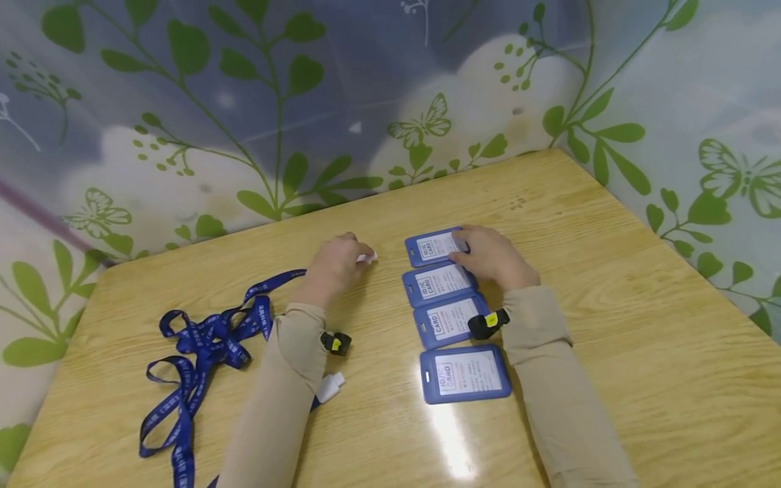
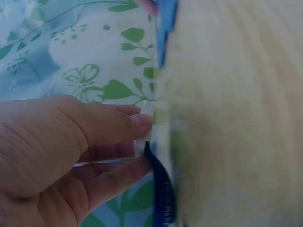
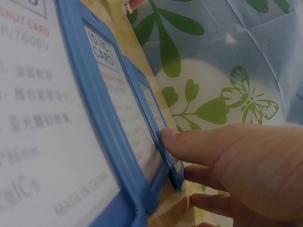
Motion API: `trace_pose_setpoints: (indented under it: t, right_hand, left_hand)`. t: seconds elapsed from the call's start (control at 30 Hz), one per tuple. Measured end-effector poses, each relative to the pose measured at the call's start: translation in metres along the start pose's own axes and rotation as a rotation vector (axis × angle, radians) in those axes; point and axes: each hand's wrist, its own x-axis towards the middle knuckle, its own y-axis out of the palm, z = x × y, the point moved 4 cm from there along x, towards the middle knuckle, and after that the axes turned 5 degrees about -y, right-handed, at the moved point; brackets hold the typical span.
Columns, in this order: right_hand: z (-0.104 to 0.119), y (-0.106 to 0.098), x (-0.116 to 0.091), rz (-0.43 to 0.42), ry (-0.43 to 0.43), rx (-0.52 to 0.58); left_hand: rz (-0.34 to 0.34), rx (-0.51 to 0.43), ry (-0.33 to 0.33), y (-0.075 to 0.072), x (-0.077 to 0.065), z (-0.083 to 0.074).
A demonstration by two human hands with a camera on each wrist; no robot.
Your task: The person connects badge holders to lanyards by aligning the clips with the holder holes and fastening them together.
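Note:
My left hand (image 1: 332, 271) pinches the white plastic clip (image 2: 140, 147) of a dark blue lanyard (image 2: 164, 196) between thumb and fingers, just above the table. The strap runs down from the clip. To the right, my right hand (image 1: 495, 259) holds the right end of the farthest blue card holder (image 1: 430, 248). In the right wrist view the thumb lies on that holder's front edge, with the fingers behind it. Three more blue card holders, such as the nearest one (image 1: 432, 381), lie below it in a column, each with a printed white card inside.
A tangle of printed blue lanyards (image 1: 210, 347) lies on the left of the wooden table (image 1: 616, 352). Another white clip (image 1: 329, 388) rests beside the left forearm. A leaf-patterned covering (image 1: 342, 88) rises behind the table and along its sides.

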Motion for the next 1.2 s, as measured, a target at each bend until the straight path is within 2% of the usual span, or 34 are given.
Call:
trace_pose_setpoints:
  t: [0.33,0.63,0.83,1.2]
  right_hand:
    - [0.003,0.0,0.003,-0.01,-0.006,-0.055]
    - [0.005,0.0,0.002,-0.011,0.019,-0.053]
    - [0.003,-0.001,0.001,-0.014,0.019,-0.049]
    - [0.002,0.0,0.001,-0.011,0.034,-0.036]
  left_hand:
    - [0.031,-0.022,-0.036,0.015,0.001,-0.003]
    - [0.19,0.015,-0.072,0.02,0.0,-0.007]
    - [0.26,0.093,-0.039,0.025,0.002,-0.013]
    - [0.293,0.057,0.0,0.021,-0.001,-0.017]
